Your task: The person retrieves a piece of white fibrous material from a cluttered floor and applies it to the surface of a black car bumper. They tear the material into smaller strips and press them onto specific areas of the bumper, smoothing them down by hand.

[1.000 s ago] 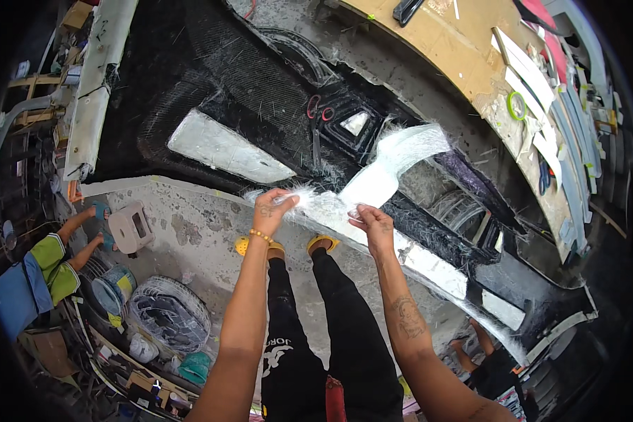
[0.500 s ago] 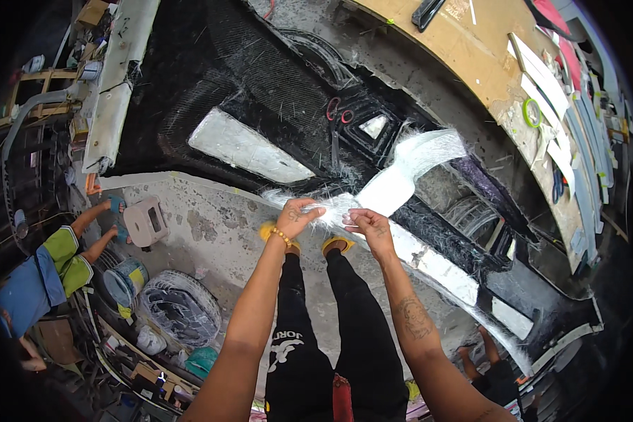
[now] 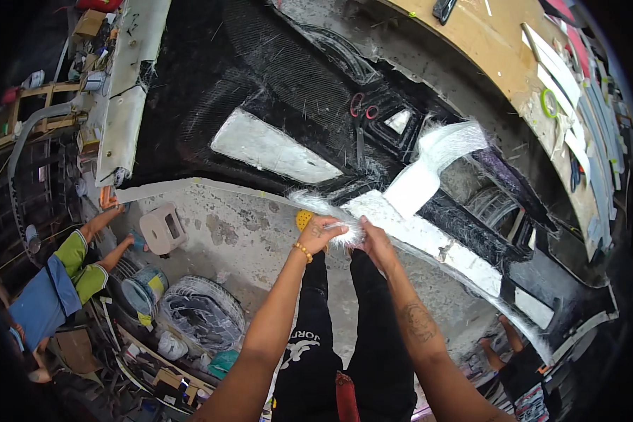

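Observation:
A large black moulded panel [image 3: 190, 91] with white rectangular patches lies before me. At its near edge, my left hand [image 3: 321, 234] is closed on a tuft of white glass-fibre matting [image 3: 347, 233], thumb pointing right. Opposite it, my right hand [image 3: 377, 243] pinches the same tuft, its fingertips partly hidden. Loose strands spread from between the hands and run left along the edge. Just beyond them, a wider strip of white fibre matting [image 3: 439, 151] lies curled across the panel. Red-handled scissors [image 3: 362, 116] rest on the black surface farther back.
A wooden board [image 3: 464, 35] at the back right carries white strips and a green tape roll [image 3: 549, 103]. Left on the floor are a plastic stool [image 3: 163, 228], a bucket [image 3: 144, 288] and a tyre [image 3: 202, 307]. Another person [image 3: 46, 302] is at the far left.
Both hands have come down off the panel's white strip to just below its near edge, closer together, with the fibre tuft between them. The whole view has shifted slightly.

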Action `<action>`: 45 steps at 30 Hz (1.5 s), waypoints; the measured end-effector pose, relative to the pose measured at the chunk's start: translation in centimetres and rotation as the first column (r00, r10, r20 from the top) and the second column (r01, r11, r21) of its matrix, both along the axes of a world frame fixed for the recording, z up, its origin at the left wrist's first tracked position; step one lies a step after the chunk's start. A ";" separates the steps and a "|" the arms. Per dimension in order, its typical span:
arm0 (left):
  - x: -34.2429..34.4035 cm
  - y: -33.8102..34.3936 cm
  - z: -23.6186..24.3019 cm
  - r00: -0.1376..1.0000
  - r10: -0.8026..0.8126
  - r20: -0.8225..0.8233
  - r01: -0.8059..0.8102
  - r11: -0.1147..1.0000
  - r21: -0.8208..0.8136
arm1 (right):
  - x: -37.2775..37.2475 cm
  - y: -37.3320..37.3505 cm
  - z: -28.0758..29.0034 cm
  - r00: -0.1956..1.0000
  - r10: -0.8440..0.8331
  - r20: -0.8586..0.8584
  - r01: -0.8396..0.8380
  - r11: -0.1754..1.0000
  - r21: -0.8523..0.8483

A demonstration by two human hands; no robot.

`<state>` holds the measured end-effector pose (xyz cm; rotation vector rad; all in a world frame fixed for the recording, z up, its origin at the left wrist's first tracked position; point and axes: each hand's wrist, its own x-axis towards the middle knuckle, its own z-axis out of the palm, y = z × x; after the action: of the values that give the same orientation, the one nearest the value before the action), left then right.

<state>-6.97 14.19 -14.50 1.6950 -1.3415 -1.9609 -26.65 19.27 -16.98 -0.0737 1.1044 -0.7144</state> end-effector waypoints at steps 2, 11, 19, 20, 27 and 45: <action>0.6 0.6 -0.8 0.998 0.020 0.053 -0.015 0.996 -0.088 | 1.5 0.8 -0.8 0.961 0.200 -0.190 -0.227 0.965 -0.132; 8.6 -4.3 -4.4 0.973 -0.036 0.228 0.096 0.962 -0.256 | 7.9 -4.1 -5.9 0.955 0.258 -0.146 -0.271 0.960 -0.076; 10.1 -8.2 -5.1 0.933 -0.220 0.284 0.279 0.942 -0.186 | 9.3 -6.7 -7.6 0.983 0.179 -0.039 -0.182 0.978 -0.098; 10.4 -8.3 -5.1 0.928 -0.244 0.282 0.297 0.941 -0.162 | 9.5 -6.9 -7.2 0.983 0.178 -0.044 -0.182 0.978 -0.105; 10.0 -9.7 -4.4 0.891 -0.251 0.378 0.332 0.928 -0.169 | 11.0 -7.0 -8.5 0.960 0.134 -0.245 -0.170 0.977 -0.129; 9.3 -8.3 -8.2 0.453 -0.361 0.815 0.775 0.611 -0.160 | 14.1 -5.6 -14.2 0.746 0.101 -0.658 -0.239 0.963 -0.122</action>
<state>2.34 5.91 -22.69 1.8910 -2.7993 -0.8252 -12.54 13.68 -31.17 -0.6341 1.6622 -0.6426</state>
